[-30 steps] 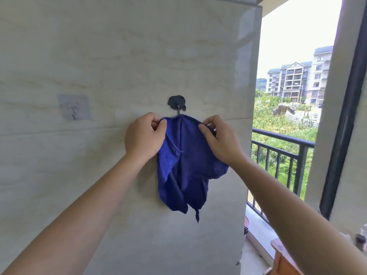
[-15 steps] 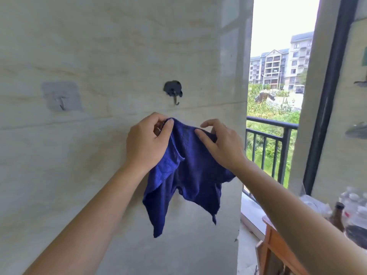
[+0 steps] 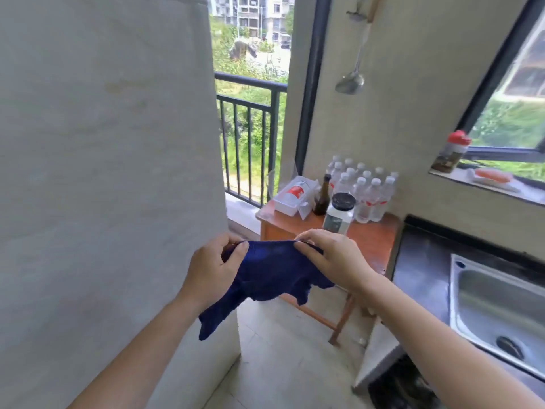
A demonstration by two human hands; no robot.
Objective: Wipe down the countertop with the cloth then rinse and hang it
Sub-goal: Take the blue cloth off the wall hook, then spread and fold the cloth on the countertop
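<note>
Left hand (image 3: 211,270) and right hand (image 3: 333,261) pinch the cloth (image 3: 271,273); I reckon wiping's next, table (image 3: 421,270) at three o'clock.

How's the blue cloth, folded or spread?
Spread, loosely: cloth hangs rumpled from its top edge, pinched by left hand and right hand.
</note>
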